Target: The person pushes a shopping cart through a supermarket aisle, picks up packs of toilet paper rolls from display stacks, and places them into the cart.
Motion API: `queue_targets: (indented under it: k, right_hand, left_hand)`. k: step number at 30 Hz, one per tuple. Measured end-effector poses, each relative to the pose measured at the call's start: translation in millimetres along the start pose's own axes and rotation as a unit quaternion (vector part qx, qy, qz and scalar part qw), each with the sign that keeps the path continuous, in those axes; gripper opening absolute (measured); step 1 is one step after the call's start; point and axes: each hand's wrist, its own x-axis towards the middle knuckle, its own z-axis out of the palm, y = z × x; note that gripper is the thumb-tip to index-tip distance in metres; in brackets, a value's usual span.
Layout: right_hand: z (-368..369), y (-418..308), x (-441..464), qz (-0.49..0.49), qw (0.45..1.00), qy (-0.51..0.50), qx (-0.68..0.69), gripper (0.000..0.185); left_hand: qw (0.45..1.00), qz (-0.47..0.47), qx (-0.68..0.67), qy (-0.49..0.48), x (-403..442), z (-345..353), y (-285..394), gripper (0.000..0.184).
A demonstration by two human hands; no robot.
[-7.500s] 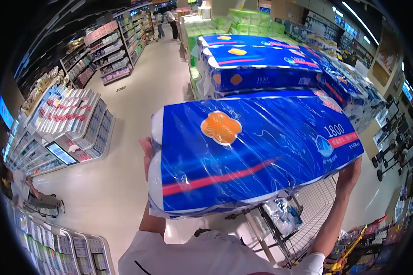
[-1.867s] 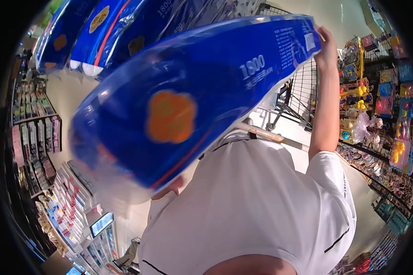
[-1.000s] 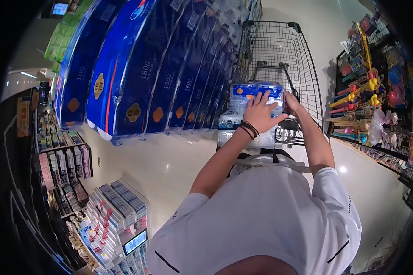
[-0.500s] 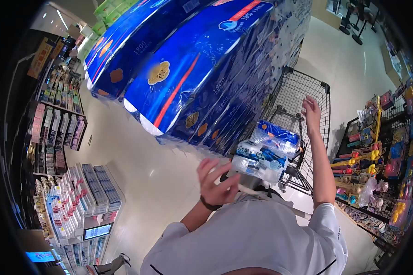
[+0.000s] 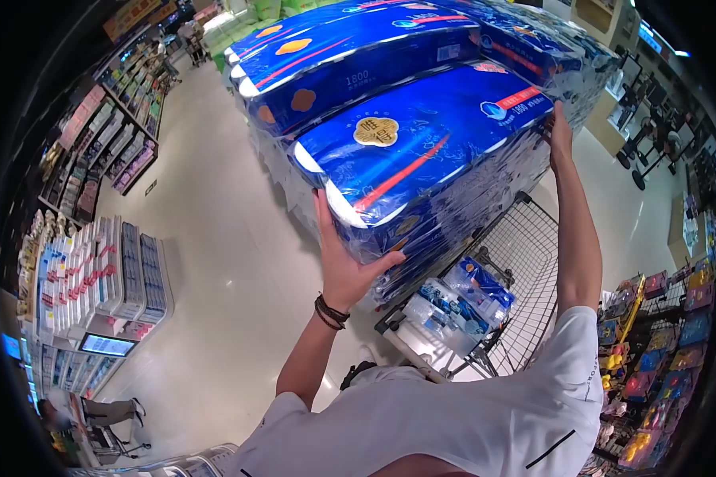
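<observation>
- Head view: a white short-sleeved shirt [image 5: 453, 421] is filling the bottom edge.
- Bare left hand [image 5: 346, 274], dark bands [image 5: 330, 312] circling its wrist, is resting wide open, thumb spread, against the left end of a large, glossy blue, plastic-wrapped pack [image 5: 429, 131].
- That pack is lying flat on a stack of similar blue packs [image 5: 445, 216], just before a higher row.
- Bare right hand [image 5: 561, 135] is touching its right end, fingers slightly bent; I cannot tell how firmly it is gripping.
- Beside the stack, a black wire trolley [image 5: 533, 274] is carrying clear-wrapped, blue-and-white bundles [image 5: 457, 310].
- Farther off, two blurred people [image 5: 191, 41] are standing in the aisle.
</observation>
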Motion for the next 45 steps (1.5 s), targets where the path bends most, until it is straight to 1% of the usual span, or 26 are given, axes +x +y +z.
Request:
queue_targets:
  k: [1, 4, 5, 7, 8, 11, 13, 15, 16, 19, 20, 23, 25, 27, 28, 29, 30, 31, 32, 34, 37, 39, 40, 42, 44, 45]
  right_hand:
    - [2.8, -0.8, -4.9, 0.001, 1.0, 0.019, 0.002, 0.054]
    - [10.3, -2.3, -13.4, -0.005, 0.996, -0.046, 0.079, 0.058]
    - [9.0, 3.1, -3.2, -0.025, 0.996, -0.052, 0.075, 0.056]
    - [6.6, 2.0, -3.5, -0.058, 0.994, -0.06, 0.066, 0.054]
    - [-1.0, 5.3, -6.8, -0.049, 0.991, -0.062, 0.105, 0.055]
    - [-10.7, -16.9, -65.6, -0.046, 0.983, -0.086, 0.158, 0.052]
    - [-6.1, -26.5, -137.2, -0.129, 0.978, -0.091, 0.135, 0.04]
    - [-12.8, -7.5, -187.7, -0.231, 0.964, -0.075, 0.111, 0.044]
    - [-25.3, 11.4, -200.8, -0.217, 0.959, -0.07, 0.167, 0.04]
    - [-13.2, 19.4, -241.2, -0.096, 0.952, -0.013, 0.289, 0.051]
    - [-14.5, 31.9, -242.1, -0.014, 0.946, -0.034, 0.322, 0.056]
    - [5.1, 32.2, -253.2, 0.013, 0.924, -0.062, 0.377, 0.056]
    - [-3.4, 23.3, -254.2, -0.011, 0.934, -0.031, 0.357, 0.056]
    - [-8.5, -21.9, -281.0, -0.028, 0.89, -0.124, 0.438, 0.058]
    - [-19.6, -31.1, -287.6, -0.074, 0.894, -0.137, 0.421, 0.061]
    - [-32.5, -36.9, -288.4, -0.116, 0.895, -0.148, 0.403, 0.064]
    - [-52.6, -41.7, -281.1, -0.191, 0.896, -0.234, 0.325, 0.068]
    - [-71.7, -43.3, -263.9, -0.295, 0.867, -0.325, 0.237, 0.069]
    - [-80.1, -43.3, -255.2, -0.21, 0.919, -0.222, 0.251, 0.069]
    - [-85.5, -36.0, -231.1, -0.142, 0.965, -0.095, 0.198, 0.065]
    - [-48.1, -29.3, -202.3, -0.279, 0.906, -0.275, 0.158, 0.072]
    - [-45.3, -6.2, -179.2, -0.202, 0.936, -0.253, 0.141, 0.083]
    - [-43.2, 5.3, -176.9, -0.167, 0.95, -0.214, 0.156, 0.087]
    - [-44.5, 16.2, -175.7, -0.1, 0.968, -0.137, 0.187, 0.093]
    - [-55.1, 11.4, -190.6, -0.106, 0.933, -0.142, 0.313, 0.102]
    - [-60.4, 11.0, -203.8, -0.105, 0.912, -0.138, 0.373, 0.107]
  left_hand:
    - [1.0, 0.002, 0.019, 0.003, 0.9, 0.7, 1.2, 0.138]
    - [0.998, -0.012, 0.002, 0.058, 6.9, 13.1, 3.8, 0.136]
    - [0.997, -0.015, -0.003, 0.077, 10.0, 15.7, 5.0, 0.135]
    - [0.993, -0.023, -0.009, 0.113, 15.9, 16.9, 6.6, 0.131]
    - [0.992, 0.001, -0.017, 0.124, 14.9, 13.9, 8.5, 0.122]
    - [0.992, 0.016, -0.036, 0.122, -21.8, -15.7, 16.3, 0.12]
    - [0.988, 0.026, -0.064, 0.139, -62.9, -39.3, 30.3, 0.121]
    - [0.976, -0.046, -0.12, 0.174, -101.8, -72.3, 45.4, 0.123]
    - [0.98, -0.046, -0.085, 0.174, -121.3, -99.1, 39.1, 0.121]
    - [0.981, -0.072, -0.002, 0.179, -137.7, -147.6, 31.2, 0.13]
    - [0.982, -0.072, 0.02, 0.175, -133.1, -154.7, 28.7, 0.134]
    - [0.987, -0.014, 0.071, 0.143, -106.7, -165.0, 18.9, 0.142]
    - [0.987, 0.018, 0.038, 0.155, -84.4, -160.3, 44.4, 0.13]
    - [0.983, 0.058, -0.003, 0.174, -56.5, -152.1, 61.8, 0.119]
    - [0.981, 0.065, -0.013, 0.183, -50.5, -161.9, 67.8, 0.116]
    - [0.98, 0.062, -0.015, 0.189, -50.4, -179.3, 63.9, 0.112]
    - [0.981, 0.038, -0.006, 0.191, -53.0, -202.1, 57.8, 0.108]
    - [0.981, 0.008, -0.004, 0.191, -54.6, -221.6, 48.3, 0.104]
    - [0.982, -0.019, -0.008, 0.189, -53.2, -235.9, 35.3, 0.101]
    - [0.982, -0.07, -0.015, 0.175, -50.4, -254.7, 3.6, 0.093]
    - [0.982, -0.11, -0.032, 0.15, -49.6, -261.4, -60.8, 0.083]
    - [0.985, -0.096, -0.029, 0.142, -48.2, -258.3, -103.1, 0.075]
    - [0.987, -0.077, -0.015, 0.138, -47.5, -256.8, -118.0, 0.072]
    - [0.991, -0.023, 0.029, 0.128, -50.0, -252.6, -138.5, 0.081]
    - [0.992, 0.064, 0.082, 0.067, -69.7, -255.8, -150.7, 0.086]
    - [0.991, 0.031, -0.114, 0.067, -67.1, -253.6, -145.9, 0.081]
